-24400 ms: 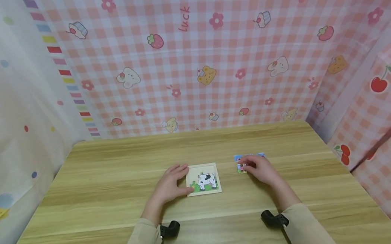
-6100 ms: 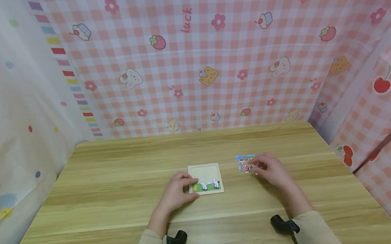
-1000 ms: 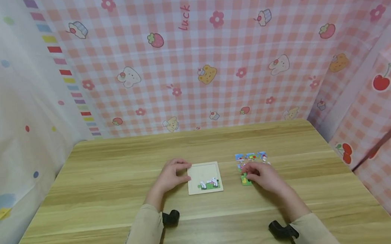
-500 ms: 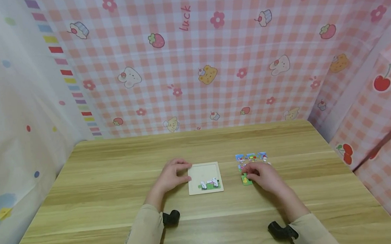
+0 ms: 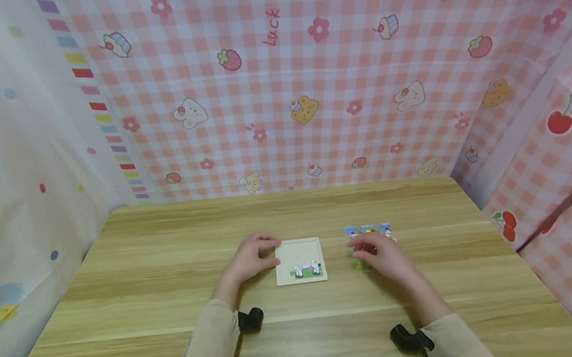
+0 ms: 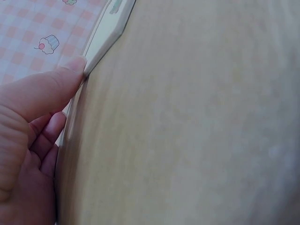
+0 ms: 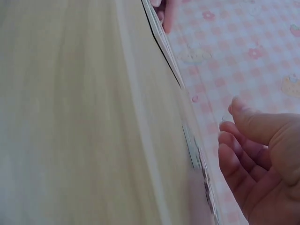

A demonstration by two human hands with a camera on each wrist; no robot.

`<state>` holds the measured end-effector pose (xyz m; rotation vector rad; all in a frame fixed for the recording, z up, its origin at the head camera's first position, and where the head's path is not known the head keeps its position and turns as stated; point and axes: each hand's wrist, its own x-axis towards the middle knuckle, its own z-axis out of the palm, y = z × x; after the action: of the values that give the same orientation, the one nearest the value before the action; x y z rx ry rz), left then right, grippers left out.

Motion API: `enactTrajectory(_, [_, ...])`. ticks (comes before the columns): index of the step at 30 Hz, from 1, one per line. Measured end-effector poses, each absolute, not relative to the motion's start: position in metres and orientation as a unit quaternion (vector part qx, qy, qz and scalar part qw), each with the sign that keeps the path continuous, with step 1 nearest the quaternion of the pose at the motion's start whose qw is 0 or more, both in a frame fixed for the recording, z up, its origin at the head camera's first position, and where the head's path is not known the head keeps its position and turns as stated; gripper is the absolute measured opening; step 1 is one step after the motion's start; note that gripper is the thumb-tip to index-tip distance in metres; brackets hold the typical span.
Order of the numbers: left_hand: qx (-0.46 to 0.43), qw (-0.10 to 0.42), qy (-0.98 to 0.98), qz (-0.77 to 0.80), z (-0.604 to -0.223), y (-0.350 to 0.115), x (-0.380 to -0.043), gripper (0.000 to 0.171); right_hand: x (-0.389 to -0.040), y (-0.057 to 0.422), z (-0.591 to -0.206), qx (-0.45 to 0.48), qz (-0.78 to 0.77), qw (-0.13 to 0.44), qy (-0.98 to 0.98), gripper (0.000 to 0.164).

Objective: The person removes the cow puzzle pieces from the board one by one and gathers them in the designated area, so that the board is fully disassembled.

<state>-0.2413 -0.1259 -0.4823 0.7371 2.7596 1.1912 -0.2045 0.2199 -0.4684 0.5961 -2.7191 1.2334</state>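
A square wooden puzzle tray (image 5: pixel 295 250) lies mid-table in the head view. At its lower right are puzzle pieces (image 5: pixel 308 270) printed with white cow legs on green; the rest of its floor is bare. My left hand (image 5: pixel 250 260) rests against the tray's left side, thumb tip at the edge in the left wrist view. Over loose pieces on the right is my right hand (image 5: pixel 384 255), thumb and fingers apart with nothing between them in the right wrist view. It partly hides a green piece (image 5: pixel 361 265); blue-topped pieces (image 5: pixel 366 229) form a row behind it.
The wood-grain table (image 5: pixel 175 300) reaches back to a pink checked curtain (image 5: pixel 271 92). White dotted cloth (image 5: pixel 33 139) hangs on the left. A black wrist camera (image 5: pixel 251 319) sits on the left sleeve, another wrist camera (image 5: pixel 410 339) on the right one.
Since the oldest frame most cow pieces have left the tray, and laid-out pieces on the right have grown. In the last half second my right hand releases the green piece and lifts slightly.
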Motion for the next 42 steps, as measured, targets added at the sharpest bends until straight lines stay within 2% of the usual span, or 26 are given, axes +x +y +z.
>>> enactTrajectory(14, [0.233, 0.024, 0.894, 0.383, -0.483, -0.125, -0.241, 0.044, -0.211, 0.159, -0.474, 0.298, 0.407, -0.011, -0.864, 0.022])
enactTrajectory(24, [0.236, 0.017, 0.892, 0.385, -0.485, -0.125, -0.242, 0.043, -0.209, 0.131, -0.472, 0.335, 0.360, 0.004, -0.871, 0.030])
enactTrajectory(42, [0.237, 0.020, 0.893, 0.382, -0.487, -0.126, -0.245, 0.043, -0.206, 0.117, -0.478, 0.305, 0.333, -0.015, -0.892, 0.027])
